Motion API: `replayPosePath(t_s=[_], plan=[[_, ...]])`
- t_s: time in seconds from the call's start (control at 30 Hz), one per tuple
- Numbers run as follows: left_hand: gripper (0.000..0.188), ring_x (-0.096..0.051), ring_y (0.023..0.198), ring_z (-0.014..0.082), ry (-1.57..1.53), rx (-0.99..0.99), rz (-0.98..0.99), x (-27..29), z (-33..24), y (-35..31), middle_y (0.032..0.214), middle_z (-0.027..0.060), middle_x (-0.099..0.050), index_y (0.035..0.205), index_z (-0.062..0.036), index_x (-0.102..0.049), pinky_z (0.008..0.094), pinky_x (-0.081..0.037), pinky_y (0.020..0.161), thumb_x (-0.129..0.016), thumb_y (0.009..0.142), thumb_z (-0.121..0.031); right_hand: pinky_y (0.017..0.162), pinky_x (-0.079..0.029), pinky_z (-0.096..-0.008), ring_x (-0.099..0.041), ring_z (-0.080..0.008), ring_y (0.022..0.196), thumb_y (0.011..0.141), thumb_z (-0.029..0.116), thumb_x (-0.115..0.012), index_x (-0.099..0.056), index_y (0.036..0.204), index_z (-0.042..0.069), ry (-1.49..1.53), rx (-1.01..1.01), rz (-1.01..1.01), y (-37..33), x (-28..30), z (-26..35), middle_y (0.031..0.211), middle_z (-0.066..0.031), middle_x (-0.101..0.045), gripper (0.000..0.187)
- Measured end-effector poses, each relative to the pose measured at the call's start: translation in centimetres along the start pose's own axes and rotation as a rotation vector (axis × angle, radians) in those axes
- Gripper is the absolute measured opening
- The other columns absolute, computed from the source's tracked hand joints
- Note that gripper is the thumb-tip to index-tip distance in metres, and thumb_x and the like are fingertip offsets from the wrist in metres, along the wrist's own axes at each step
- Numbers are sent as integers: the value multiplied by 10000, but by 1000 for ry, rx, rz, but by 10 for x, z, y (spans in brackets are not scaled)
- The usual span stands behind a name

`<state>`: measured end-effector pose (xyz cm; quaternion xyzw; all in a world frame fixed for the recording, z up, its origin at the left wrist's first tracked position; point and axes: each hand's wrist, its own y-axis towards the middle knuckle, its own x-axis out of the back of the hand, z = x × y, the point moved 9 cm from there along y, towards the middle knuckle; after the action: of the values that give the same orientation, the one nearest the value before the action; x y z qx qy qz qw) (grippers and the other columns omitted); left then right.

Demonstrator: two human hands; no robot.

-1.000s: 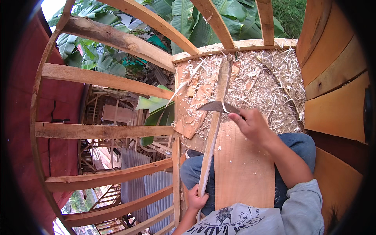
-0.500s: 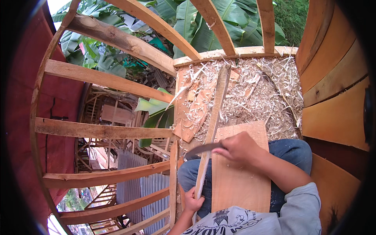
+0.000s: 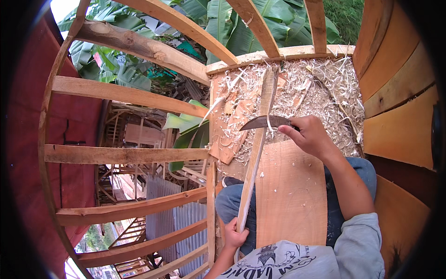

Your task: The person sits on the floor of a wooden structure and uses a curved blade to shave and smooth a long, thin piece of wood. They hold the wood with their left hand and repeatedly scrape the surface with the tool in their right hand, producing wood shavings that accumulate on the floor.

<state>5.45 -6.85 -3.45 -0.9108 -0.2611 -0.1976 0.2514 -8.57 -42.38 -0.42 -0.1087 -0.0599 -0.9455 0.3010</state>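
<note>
My right hand (image 3: 310, 133) is closed round the handle of a dark curved knife (image 3: 263, 122). Its blade lies across a long narrow wooden strip (image 3: 253, 169), pointing left, with a pale curled shaving beside it on the strip. Near my lap, my left hand (image 3: 235, 235) grips the strip's lower end. The strip slopes away from me, and its far end reaches over the shavings. A broad smooth board (image 3: 290, 197) rests across my legs, to the right of the strip.
Wood shavings (image 3: 320, 97) cover the floor ahead, with flat wood offcuts (image 3: 234, 132) at the left. Slatted railings (image 3: 125, 154) stand to the left and front, with banana leaves (image 3: 218, 28) beyond. A plank wall (image 3: 399, 135) rises at the right. Corrugated sheets (image 3: 162, 200) show below, left.
My right hand has pushed the knife away from me along the strip, from near my knee to farther up. A curled shaving now shows at the blade. My left hand keeps its grip.
</note>
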Motion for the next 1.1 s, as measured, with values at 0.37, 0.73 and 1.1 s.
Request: replayPosePath(t_s=[0.37, 0.73, 1.1], plan=[[193, -414, 595, 31, -8, 48, 22, 2, 10, -5, 685, -56, -472, 854, 3, -584, 200, -332, 520, -606, 663, -4, 486, -406, -368, -500, -243, 509, 890, 398, -585, -607, 678, -7, 42, 5, 141, -19, -31, -10, 519, -141, -516, 458], [227, -431, 624, 21, -112, 78, 57, 1, 4, -5, 697, -61, -479, 876, 9, -586, 189, -335, 537, -606, 649, 15, 440, -312, -267, -394, -39, 508, 821, 258, -704, -644, 676, -29, 196, -179, 60, -13, 3, -1, 514, 11, -496, 327], [220, -449, 612, 34, -62, 29, 81, 5, 7, -3, 681, -39, -514, 877, 6, -598, 202, -374, 553, -625, 661, -27, 440, -382, -310, -516, -122, 459, 824, 290, -685, -652, 728, -34, 31, -273, 144, -15, -3, -2, 497, -61, -528, 340]])
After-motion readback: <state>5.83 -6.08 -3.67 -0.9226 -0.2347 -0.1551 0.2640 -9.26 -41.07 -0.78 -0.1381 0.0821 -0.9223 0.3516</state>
